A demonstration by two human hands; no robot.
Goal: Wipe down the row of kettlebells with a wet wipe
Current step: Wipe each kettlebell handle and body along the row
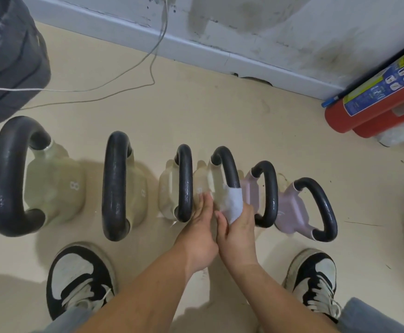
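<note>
- At six o'clock, two bare forearms rise from the lower edge. A black-and-white lace-up left shoe [78,280] stands at seven and its matching right shoe [312,282] at five, both on the beige floor [220,116].
- Just above them, the left hand [201,236] lies with fingers straight and together. Its fingertips are flat against the pale beige body of the fourth kettlebell [227,169], in the gap beside the third bell's handle. It holds nothing.
- Touching it on the right, the right hand [238,234] has its fingers and thumb curled round a white wet wipe [232,203]. The wipe is wrapped about the near part of that bell's black loop handle.
- From nine to three o'clock runs the row, all with black handles:
  - the large beige first kettlebell [6,179] and second kettlebell [115,186], both marked 8;
  - the smaller beige third kettlebell [185,183];
  - right of the hands, the pale pink fifth kettlebell [267,193] and sixth kettlebell [290,210].
- Farther off, a thin white cable [153,56] trails over the floor toward twelve.
- At ten sits a dark grey bulky object [8,56]; I cannot tell what it is.
- At two, a red fire extinguisher [376,102] lies by the grey skirting board [196,48], under a stained wall.
</note>
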